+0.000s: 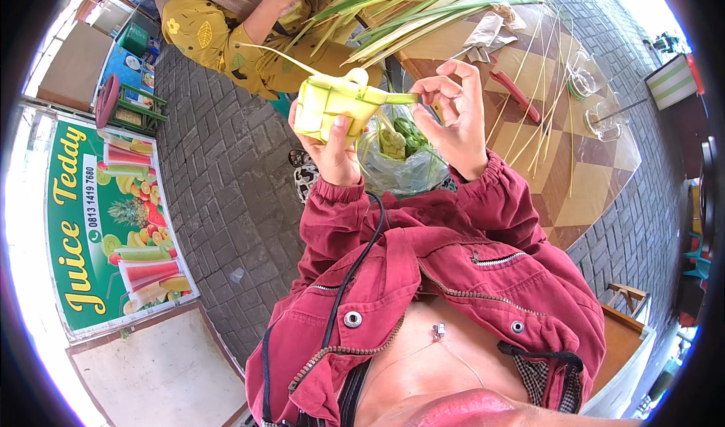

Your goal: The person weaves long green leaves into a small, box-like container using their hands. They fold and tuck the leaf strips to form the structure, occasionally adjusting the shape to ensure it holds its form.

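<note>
A woven pouch of pale yellow-green palm leaf (334, 107) is gripped in my left hand (335, 154), my thumb across its near face. One leaf strip leaves its right side and ends between the thumb and fingers of my right hand (453, 115). Another thin strip sticks out from its upper left. Beyond my hands, a clear plastic bag (396, 172) holds woven leaf pouches (392, 142) and green leaves. Long loose palm leaf strips (419, 8) lie across the far side of the table.
The checkered table (583, 200) at right carries thin leaf ribs (544, 110), a red-handled tool (516, 97), crumpled paper (488, 33) and glass mugs (607, 118). Another person (226, 42) in patterned yellow clothes sits at upper left. A printed banner (122, 223) stands at left.
</note>
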Motion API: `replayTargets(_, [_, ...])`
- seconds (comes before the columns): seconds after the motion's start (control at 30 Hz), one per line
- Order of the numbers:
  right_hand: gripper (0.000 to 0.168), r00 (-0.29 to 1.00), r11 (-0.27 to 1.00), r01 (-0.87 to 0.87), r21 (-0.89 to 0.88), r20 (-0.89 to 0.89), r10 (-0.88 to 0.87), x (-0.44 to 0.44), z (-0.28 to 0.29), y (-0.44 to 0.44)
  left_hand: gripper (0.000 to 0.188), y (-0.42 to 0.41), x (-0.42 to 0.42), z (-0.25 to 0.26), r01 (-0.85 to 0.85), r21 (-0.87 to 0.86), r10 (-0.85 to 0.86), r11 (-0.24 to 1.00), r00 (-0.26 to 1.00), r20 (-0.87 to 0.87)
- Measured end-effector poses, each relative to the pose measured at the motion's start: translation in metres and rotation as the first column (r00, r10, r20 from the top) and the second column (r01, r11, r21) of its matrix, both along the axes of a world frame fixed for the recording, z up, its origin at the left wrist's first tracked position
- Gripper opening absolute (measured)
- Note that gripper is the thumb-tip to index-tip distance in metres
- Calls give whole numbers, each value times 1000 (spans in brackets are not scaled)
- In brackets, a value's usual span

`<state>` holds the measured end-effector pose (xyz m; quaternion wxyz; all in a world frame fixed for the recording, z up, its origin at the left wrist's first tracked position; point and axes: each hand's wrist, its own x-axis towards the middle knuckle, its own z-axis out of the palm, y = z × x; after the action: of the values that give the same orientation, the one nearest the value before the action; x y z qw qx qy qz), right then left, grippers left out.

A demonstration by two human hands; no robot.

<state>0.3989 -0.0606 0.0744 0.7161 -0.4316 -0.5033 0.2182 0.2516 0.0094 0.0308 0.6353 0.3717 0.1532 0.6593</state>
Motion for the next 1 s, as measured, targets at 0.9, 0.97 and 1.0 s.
replayTargets(0.9, [28, 658, 260, -681, -685, -417, 627, 37, 17, -60, 49, 28, -34, -11, 53, 34, -57, 998, 990, 126])
replayTargets(0.97, [34, 694, 351, -470, -810, -94, 713, 41, 1, -64, 52, 29, -34, -5, 25, 135, -26, 990, 1000, 4])
replayTargets(1.0, [34, 735, 521, -322, -790, 138, 664, 42, -18, -66, 59, 28, -32, 6, 14, 259, 40, 966, 979, -199])
